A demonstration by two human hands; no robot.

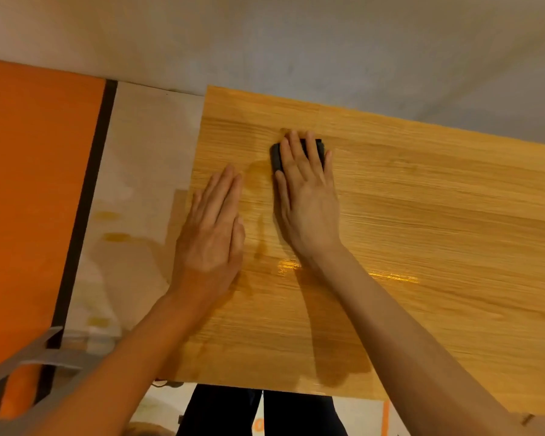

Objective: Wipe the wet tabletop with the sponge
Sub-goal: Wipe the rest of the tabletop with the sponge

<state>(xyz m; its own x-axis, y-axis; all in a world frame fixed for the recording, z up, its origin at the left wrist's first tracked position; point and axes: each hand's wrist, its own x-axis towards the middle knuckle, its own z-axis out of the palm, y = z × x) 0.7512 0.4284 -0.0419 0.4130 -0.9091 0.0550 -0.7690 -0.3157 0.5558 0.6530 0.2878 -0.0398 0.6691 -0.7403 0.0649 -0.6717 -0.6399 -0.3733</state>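
A wooden tabletop [422,215] fills the right and middle of the view, with wet glossy streaks near its middle and a darker damp patch by its front edge. A dark sponge [277,155] lies toward the table's far left part. My right hand [307,196] presses flat on the sponge with straight fingers spread over it, so most of it is hidden. My left hand [213,228] rests flat on the tabletop by its left edge, fingers straight and together, holding nothing.
Left of the table is a pale floor [139,158] with a few yellowish spots, then a dark strip and a large orange surface [35,199]. A grey wall [296,42] runs behind the table. Dark trouser legs [227,410] show below the front edge.
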